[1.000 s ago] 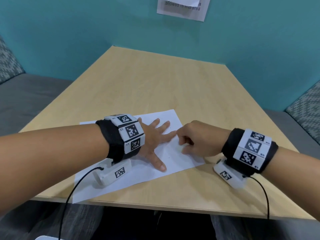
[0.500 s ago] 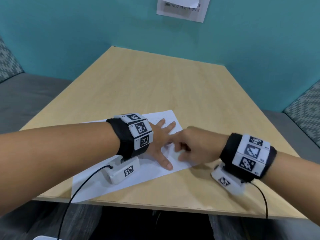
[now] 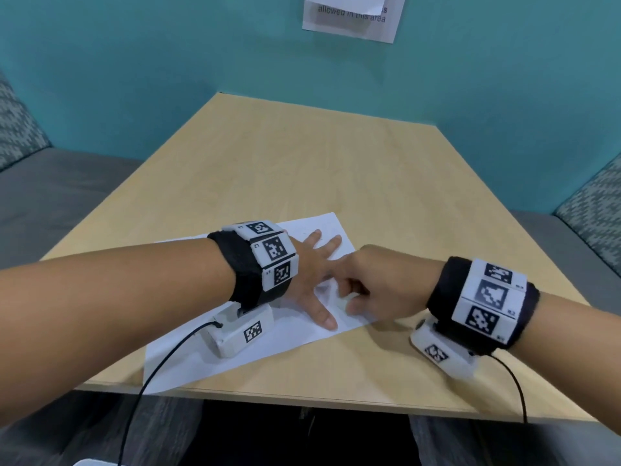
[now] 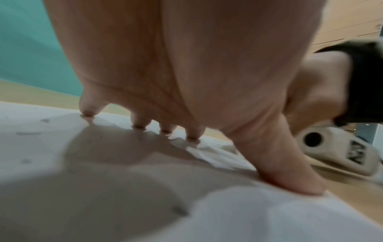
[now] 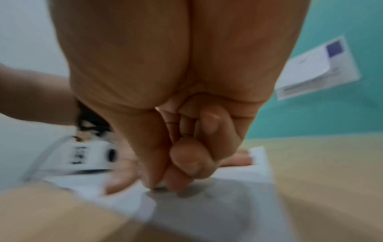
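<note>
Head view: the white sheet (image 3: 268, 344) lies near the front edge of the table (image 3: 336, 169), its long axis running left to right and slightly skewed. The left hand (image 3: 309, 274) presses it flat with straight, spread fingers. The right hand (image 3: 379, 287), fingers curled, pinches the sheet's right end just beside the left thumb.

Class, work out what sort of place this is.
Probably a seating booth in an office or lounge: a wooden table against a teal wall, cushioned benches with patterned backs either side, and a printed notice reading "allowed in this area".
</note>
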A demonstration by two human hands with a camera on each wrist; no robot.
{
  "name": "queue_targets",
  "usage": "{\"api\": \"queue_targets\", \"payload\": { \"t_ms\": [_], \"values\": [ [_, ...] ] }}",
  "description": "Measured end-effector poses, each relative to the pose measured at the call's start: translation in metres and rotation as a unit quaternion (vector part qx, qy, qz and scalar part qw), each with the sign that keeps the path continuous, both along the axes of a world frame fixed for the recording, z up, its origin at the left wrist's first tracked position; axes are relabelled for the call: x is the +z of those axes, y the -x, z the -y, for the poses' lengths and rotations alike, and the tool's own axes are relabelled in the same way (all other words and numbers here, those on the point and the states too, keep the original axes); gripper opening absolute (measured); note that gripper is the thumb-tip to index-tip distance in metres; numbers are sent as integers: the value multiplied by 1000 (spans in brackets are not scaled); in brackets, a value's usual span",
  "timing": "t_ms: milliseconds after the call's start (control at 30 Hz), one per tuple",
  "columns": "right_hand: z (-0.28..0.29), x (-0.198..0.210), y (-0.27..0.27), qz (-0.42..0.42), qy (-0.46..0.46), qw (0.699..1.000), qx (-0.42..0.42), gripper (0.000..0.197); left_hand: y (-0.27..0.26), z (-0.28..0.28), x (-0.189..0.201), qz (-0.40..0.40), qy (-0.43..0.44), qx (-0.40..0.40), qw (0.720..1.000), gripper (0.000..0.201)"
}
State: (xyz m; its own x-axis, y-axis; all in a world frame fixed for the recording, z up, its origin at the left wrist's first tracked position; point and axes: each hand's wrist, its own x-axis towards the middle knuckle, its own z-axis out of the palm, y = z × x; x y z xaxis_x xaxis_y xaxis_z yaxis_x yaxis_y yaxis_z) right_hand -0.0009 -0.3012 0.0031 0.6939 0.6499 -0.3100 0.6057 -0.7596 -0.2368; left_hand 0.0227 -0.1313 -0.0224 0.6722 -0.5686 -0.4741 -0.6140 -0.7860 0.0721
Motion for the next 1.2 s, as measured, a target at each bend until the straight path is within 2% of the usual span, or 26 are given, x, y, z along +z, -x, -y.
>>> {"api": "queue_targets", "payload": {
  "t_ms": [67, 167, 333, 467, 567, 633, 667, 767, 867, 933, 1067, 1200],
  "values": [
    [2, -1, -1, -5, 5, 1000, 6, 9, 0, -1, 0, -2, 9, 0, 1000, 99],
    [13, 5, -22, 35, 4, 997, -62, 10, -1, -1, -1, 6, -3, 2, 1000, 113],
    [5, -3, -1, -3, -2, 1000, 12, 11, -3, -2, 0, -1, 1, -5, 1000, 109],
    [16, 5, -22, 40, 8, 998, -56, 11, -3, -1, -1, 12, -23, 0, 1000, 117],
    [10, 4, -9, 16, 11, 1000, -10, 9, -3, -1, -1, 15, -17, -1, 1000, 117],
    [8, 3, -3, -4, 6, 1000, 12, 26, -3, 0, -1, 13, -15, -2, 1000, 118],
    [10, 4, -8, 4, 9, 1000, -3, 28, -3, 0, -1, 12, -19, -2, 1000, 118],
    [19, 8, -23, 48, 13, 998, -49, 16, -2, 0, 0, 15, -26, 0, 1000, 121],
    [12, 3, -7, 19, 7, 1000, -7, 32, -3, -1, 0, 8, -22, 2, 1000, 121],
    [12, 2, -3, 6, 4, 1000, 8, 36, -3, -1, 0, 4, -22, 0, 1000, 121],
    [23, 8, -24, 51, 24, 997, -53, 19, -2, -1, 0, 11, -37, 1, 999, 123],
    [12, -1, -5, 1, 9, 1000, 7, 27, -4, -1, -2, 6, -21, -4, 1000, 122]
  ]
}}
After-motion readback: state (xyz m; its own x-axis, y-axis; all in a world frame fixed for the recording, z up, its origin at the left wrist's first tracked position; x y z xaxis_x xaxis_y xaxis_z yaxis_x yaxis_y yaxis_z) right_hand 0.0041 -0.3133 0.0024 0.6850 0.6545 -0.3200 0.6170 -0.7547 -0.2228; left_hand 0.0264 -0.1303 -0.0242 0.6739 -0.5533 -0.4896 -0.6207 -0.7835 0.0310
